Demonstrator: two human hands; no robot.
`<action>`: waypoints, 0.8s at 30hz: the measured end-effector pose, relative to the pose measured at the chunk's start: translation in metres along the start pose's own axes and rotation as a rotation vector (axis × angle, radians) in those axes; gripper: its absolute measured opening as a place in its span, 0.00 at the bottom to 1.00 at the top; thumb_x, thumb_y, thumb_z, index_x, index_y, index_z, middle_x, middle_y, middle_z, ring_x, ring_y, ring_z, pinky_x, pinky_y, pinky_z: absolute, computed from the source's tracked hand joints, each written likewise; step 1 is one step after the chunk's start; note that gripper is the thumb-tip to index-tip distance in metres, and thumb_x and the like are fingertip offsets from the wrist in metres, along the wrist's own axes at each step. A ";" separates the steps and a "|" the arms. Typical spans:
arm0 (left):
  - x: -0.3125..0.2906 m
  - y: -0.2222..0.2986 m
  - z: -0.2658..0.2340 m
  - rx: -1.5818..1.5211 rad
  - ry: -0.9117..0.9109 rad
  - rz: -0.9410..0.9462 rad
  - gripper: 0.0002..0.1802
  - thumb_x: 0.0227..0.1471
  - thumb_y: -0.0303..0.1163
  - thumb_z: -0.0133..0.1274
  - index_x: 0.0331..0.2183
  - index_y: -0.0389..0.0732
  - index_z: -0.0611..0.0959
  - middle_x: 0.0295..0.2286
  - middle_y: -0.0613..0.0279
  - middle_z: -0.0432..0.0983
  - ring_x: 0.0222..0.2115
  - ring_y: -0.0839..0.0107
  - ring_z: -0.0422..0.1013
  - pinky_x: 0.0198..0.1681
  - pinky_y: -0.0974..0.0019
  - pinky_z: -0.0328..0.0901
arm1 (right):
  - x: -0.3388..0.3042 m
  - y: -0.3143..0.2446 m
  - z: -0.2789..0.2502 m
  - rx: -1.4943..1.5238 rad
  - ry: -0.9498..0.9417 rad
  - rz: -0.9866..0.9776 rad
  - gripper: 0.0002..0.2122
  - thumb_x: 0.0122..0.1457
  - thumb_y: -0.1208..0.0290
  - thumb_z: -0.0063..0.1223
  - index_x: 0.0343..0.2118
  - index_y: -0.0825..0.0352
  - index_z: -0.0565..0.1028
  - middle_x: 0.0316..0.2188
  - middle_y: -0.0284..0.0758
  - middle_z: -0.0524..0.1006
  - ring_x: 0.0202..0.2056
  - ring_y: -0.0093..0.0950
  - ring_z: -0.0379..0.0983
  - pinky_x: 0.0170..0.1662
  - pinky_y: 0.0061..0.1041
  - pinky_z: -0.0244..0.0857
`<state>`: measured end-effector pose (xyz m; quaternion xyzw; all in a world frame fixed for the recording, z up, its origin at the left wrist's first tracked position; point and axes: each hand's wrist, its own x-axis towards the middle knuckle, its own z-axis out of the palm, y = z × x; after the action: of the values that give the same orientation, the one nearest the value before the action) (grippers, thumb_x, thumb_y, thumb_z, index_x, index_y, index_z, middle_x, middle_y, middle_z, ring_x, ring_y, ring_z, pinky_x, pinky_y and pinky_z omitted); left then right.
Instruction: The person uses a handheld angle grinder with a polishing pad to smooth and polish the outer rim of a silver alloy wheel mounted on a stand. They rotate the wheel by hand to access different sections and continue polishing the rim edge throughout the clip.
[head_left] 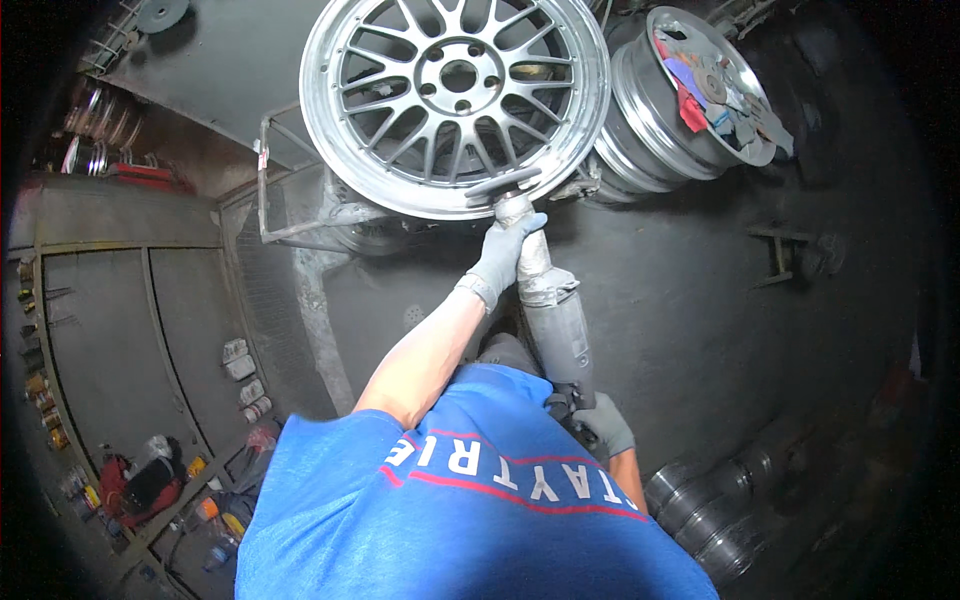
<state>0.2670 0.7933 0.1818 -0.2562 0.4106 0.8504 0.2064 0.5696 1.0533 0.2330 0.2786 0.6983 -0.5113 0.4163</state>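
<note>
A long, dusty grey angle grinder (560, 325) slants from the wheel back to my right hip, its front neck wrapped in pale material. My left hand (503, 255), in a light grey glove, grips that neck just behind the disc. At the rear end, my gloved right hand (607, 425) is closed round the dark handle; part of its fingers is hidden. The grinder's flat dark disc (503, 182) lies over the lower lip of a silver multi-spoke wheel rim (322, 108). Whether the disc touches the metal I cannot tell.
A metal frame (264, 190) stands under and left of the wheel rim. Stacked rims (640, 105) at the far right carry cloths and abrasive discs (712, 88). More rims (700, 515) sit low at the right. Bottles and a red machine (125, 490) lie at the left.
</note>
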 end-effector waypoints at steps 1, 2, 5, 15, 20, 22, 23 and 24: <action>0.006 -0.006 0.016 -0.043 0.000 -0.010 0.21 0.55 0.34 0.73 0.47 0.44 0.82 0.36 0.64 0.81 0.34 0.68 0.79 0.40 0.57 0.77 | 0.000 -0.003 -0.027 -0.031 0.015 -0.023 0.09 0.51 0.75 0.60 0.37 0.68 0.81 0.27 0.28 0.78 0.28 0.23 0.74 0.34 0.27 0.69; 0.012 -0.010 0.032 -0.120 -0.041 -0.012 0.20 0.55 0.33 0.73 0.47 0.44 0.82 0.36 0.64 0.81 0.34 0.68 0.79 0.41 0.58 0.77 | -0.003 -0.014 -0.051 -0.057 0.032 -0.047 0.10 0.51 0.75 0.60 0.38 0.68 0.81 0.27 0.27 0.78 0.29 0.22 0.74 0.35 0.26 0.69; 0.034 -0.026 0.071 -0.296 -0.128 0.023 0.15 0.58 0.33 0.70 0.45 0.44 0.83 0.34 0.64 0.81 0.33 0.67 0.80 0.41 0.57 0.77 | -0.009 -0.047 -0.123 -0.205 0.112 -0.108 0.11 0.51 0.76 0.60 0.39 0.68 0.81 0.30 0.27 0.78 0.32 0.20 0.73 0.39 0.25 0.69; 0.059 -0.044 0.115 -0.578 -0.281 -0.022 0.12 0.61 0.33 0.68 0.42 0.43 0.83 0.33 0.60 0.83 0.34 0.63 0.82 0.43 0.55 0.78 | -0.016 -0.082 -0.223 -0.533 0.305 -0.179 0.27 0.47 0.73 0.62 0.54 0.70 0.81 0.40 0.42 0.85 0.42 0.35 0.82 0.50 0.33 0.73; 0.034 -0.045 0.067 -0.424 -0.195 -0.047 0.13 0.58 0.33 0.70 0.42 0.44 0.83 0.33 0.62 0.83 0.32 0.65 0.81 0.40 0.56 0.78 | -0.011 -0.035 -0.156 -0.390 0.153 -0.106 0.21 0.48 0.74 0.63 0.47 0.71 0.81 0.33 0.34 0.81 0.36 0.27 0.77 0.43 0.31 0.72; 0.018 -0.039 0.043 -0.354 -0.132 -0.049 0.12 0.59 0.33 0.69 0.41 0.44 0.82 0.32 0.60 0.83 0.30 0.63 0.81 0.37 0.56 0.79 | -0.013 -0.027 -0.109 -0.296 0.095 -0.107 0.16 0.50 0.76 0.61 0.43 0.71 0.80 0.32 0.31 0.80 0.33 0.24 0.76 0.39 0.29 0.71; 0.014 -0.036 0.025 -0.305 -0.085 -0.053 0.12 0.59 0.32 0.69 0.41 0.44 0.82 0.31 0.62 0.82 0.29 0.64 0.81 0.37 0.58 0.78 | -0.020 -0.035 -0.082 -0.285 0.077 -0.114 0.14 0.52 0.78 0.58 0.43 0.72 0.80 0.32 0.31 0.80 0.32 0.23 0.75 0.37 0.28 0.71; 0.007 -0.030 0.013 -0.256 -0.072 -0.029 0.14 0.58 0.33 0.71 0.42 0.44 0.82 0.31 0.63 0.82 0.30 0.66 0.80 0.37 0.59 0.78 | -0.014 -0.025 -0.055 -0.217 0.057 -0.124 0.16 0.53 0.77 0.58 0.47 0.72 0.81 0.35 0.33 0.83 0.36 0.23 0.77 0.41 0.29 0.72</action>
<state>0.2746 0.8219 0.1662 -0.2557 0.2875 0.9014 0.1987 0.5399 1.0981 0.2647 0.2026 0.7769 -0.4493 0.3919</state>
